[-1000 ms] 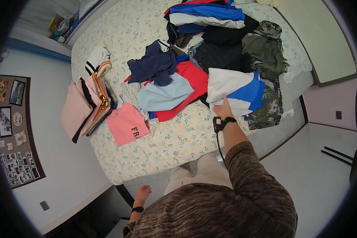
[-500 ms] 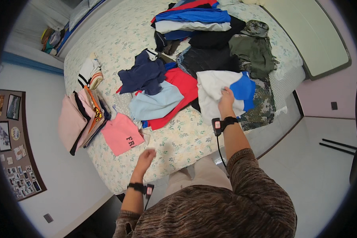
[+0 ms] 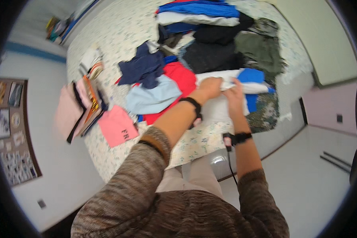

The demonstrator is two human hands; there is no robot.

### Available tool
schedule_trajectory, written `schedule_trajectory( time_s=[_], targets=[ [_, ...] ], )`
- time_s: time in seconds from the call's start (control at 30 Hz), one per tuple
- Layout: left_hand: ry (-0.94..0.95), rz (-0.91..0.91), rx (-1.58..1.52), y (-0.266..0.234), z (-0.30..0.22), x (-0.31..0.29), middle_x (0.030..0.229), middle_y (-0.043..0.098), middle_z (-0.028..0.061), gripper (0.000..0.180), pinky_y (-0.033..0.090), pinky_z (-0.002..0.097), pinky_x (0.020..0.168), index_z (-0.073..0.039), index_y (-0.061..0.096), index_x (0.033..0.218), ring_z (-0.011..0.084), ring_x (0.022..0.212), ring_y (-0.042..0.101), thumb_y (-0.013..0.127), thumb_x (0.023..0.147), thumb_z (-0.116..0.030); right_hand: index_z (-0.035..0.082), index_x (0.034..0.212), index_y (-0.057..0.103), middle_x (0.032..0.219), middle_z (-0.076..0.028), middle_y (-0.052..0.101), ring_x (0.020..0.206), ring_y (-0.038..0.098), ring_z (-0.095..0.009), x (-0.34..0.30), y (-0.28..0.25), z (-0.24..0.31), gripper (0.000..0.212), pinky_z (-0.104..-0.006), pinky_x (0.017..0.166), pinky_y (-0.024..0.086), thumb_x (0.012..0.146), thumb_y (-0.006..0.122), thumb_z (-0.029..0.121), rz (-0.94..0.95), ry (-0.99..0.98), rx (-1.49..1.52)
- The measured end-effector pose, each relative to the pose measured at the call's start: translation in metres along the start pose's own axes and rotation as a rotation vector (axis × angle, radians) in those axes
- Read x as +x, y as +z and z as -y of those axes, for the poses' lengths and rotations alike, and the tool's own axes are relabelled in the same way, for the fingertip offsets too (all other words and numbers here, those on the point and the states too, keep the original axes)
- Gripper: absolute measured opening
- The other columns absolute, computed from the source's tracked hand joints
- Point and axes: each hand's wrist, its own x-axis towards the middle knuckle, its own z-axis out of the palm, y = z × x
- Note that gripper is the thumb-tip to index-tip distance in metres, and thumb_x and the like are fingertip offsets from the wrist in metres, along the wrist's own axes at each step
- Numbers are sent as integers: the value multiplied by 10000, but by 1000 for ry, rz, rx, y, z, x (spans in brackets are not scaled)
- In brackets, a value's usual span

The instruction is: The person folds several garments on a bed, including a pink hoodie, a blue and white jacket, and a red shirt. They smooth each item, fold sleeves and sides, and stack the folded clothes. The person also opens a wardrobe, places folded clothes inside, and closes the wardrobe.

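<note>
The white-and-blue garment (image 3: 217, 106) is soft, matt cloth; the left sleeve (image 3: 123, 186) looks rough-knit, the floor (image 3: 293, 170) smooth and glossy.

free bed cover (image 3: 194, 144) along the near edge, left forearm (image 3: 178, 123) stretched above it, another free passage between navy garment (image 3: 141, 65) and small white pile (image 3: 92, 59), dark clothes (image 3: 210, 57) blocking just beyond the white-blue garment (image 3: 216, 107)

Left of the floral-sheeted bed (image 3: 200, 143), a photo board (image 3: 16, 133) hangs on a white wall (image 3: 59, 150); right, pale headboard (image 3: 325, 43), pinkish wall (image 3: 325, 102).
</note>
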Motion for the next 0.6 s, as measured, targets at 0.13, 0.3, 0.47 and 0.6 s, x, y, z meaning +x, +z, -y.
schedule_trajectory(
  time_s=[0.13,0.3,0.47,0.6],
  targets=[
    [-6,-29,-201,39,-25,-2,843,653,233,268,495,466,771,-32,652,910,402,834,630,622,691,-184,145,1471,110,1084,-86,556,831,558,-143,-54,-75,-53,760,-237,692,459,869,571,97,-433,230,37],
    [-82,-116,-661,18,-77,-48,861,678,189,271,514,401,740,-2,645,968,319,812,660,601,707,-61,163,1485,64,1443,-124,313,1259,400,-293,-109,-137,-146,754,-445,966,382,929,566,240,-487,768,38],
    [-390,-56,-1590,-64,-73,-130,1063,657,121,394,530,336,783,14,578,1173,217,923,654,537,782,53,159,1472,177,1458,-100,323,1297,364,-302,-95,-153,-191,695,-481,1015,354,919,575,292,-418,729,139],
    [-554,-214,-1938,-109,-61,-202,1145,606,157,429,515,350,859,58,497,1225,246,991,629,539,798,46,148,1469,189,1425,-97,356,1260,397,-291,-65,-141,-194,706,-463,999,373,908,586,310,-82,798,116]
  ],
)
